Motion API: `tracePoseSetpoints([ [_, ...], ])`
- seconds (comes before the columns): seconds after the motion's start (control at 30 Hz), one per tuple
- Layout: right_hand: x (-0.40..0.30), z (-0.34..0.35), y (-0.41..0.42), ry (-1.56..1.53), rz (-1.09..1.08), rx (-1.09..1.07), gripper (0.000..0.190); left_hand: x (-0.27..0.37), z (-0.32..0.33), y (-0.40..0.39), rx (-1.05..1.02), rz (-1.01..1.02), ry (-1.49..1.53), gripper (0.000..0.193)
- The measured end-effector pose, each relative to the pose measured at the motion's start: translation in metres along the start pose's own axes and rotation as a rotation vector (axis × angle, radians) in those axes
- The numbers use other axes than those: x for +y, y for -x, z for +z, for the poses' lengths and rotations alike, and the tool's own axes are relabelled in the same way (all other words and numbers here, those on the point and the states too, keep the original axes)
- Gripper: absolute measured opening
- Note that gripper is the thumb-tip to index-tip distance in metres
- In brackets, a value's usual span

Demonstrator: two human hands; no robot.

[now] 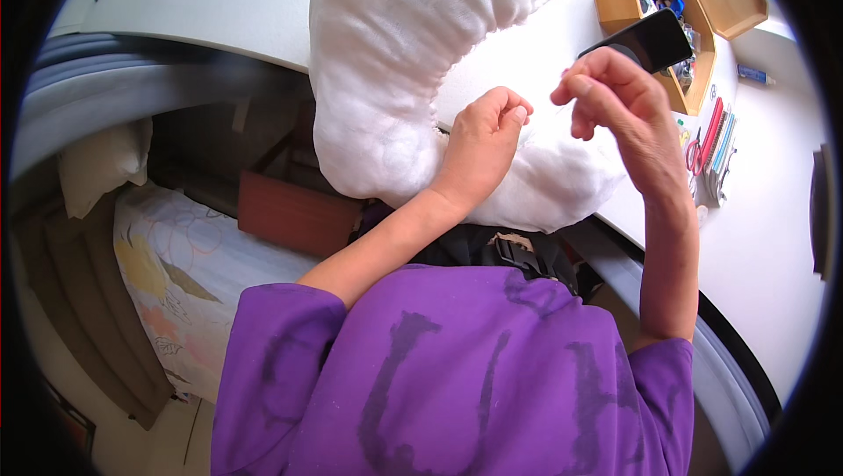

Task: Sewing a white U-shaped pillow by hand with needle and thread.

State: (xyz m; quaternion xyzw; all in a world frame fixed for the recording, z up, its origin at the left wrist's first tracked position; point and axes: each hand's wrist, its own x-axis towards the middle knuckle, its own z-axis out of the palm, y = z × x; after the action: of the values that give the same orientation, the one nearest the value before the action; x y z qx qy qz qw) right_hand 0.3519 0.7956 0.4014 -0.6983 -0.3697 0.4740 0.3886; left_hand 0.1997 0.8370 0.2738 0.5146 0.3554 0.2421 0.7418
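Observation:
A white stuffed curved cushion lies before me, partly on the white table and partly over my lap. Its inner edge has a gathered, puckered seam. Over the lower arm of the cushion is my left hand, thumb and forefinger pinched together; whatever may be between them is too small to make out. My right hand is raised to the right of it, above the cushion's end. Its thumb and forefinger are brought together and the other fingers curl loosely. No needle or thread can be made out at either hand.
A wooden box with its lid raised holds small items at the upper right. A black smartphone stands against it. Red-handled scissors, notebooks and a blue tube lie farther right. A wooden chair is at left.

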Motion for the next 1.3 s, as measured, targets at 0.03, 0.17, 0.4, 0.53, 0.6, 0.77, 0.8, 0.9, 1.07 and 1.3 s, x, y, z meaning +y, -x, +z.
tracePoseSetpoints([
  [0.03,-0.009,-0.001,0.004,-0.026,-0.044,0.03,0.017,0.0,0.0,0.0,-0.039,-0.028,-0.047,0.016],
  [0.17,-0.028,-0.001,0.026,-0.013,-0.196,0.098,0.015,0.003,-0.001,-0.002,-0.149,-0.098,-0.173,0.017],
  [0.4,-0.015,-0.005,0.06,-0.041,-0.295,0.115,0.009,0.012,-0.002,0.004,-0.148,-0.054,-0.182,0.018],
  [0.53,0.006,-0.01,0.042,0.37,-0.208,0.174,0.005,0.044,-0.016,0.017,0.053,0.424,-0.449,0.01],
  [0.6,0.016,-0.016,0.034,0.508,-0.285,0.229,0.005,0.07,-0.035,0.021,0.26,0.726,-0.639,0.02],
  [0.77,0.045,-0.019,0.015,0.921,-0.396,0.237,0.005,0.093,-0.103,0.001,0.509,0.69,-0.77,0.047],
  [0.8,0.049,-0.015,0.009,0.935,-0.377,0.186,0.007,0.092,-0.116,-0.004,0.468,0.499,-0.678,0.058],
  [0.9,0.058,-0.01,-0.012,1.135,-0.246,-0.111,0.008,0.07,-0.147,-0.024,0.34,0.236,-0.285,0.08],
  [1.07,0.067,-0.017,-0.019,1.156,-0.232,-0.131,0.015,0.07,-0.159,-0.038,0.018,-0.025,-0.12,0.076],
  [1.3,0.075,-0.014,-0.018,1.221,-0.187,-0.115,0.012,0.063,-0.151,-0.057,0.034,-0.005,-0.013,0.059],
])
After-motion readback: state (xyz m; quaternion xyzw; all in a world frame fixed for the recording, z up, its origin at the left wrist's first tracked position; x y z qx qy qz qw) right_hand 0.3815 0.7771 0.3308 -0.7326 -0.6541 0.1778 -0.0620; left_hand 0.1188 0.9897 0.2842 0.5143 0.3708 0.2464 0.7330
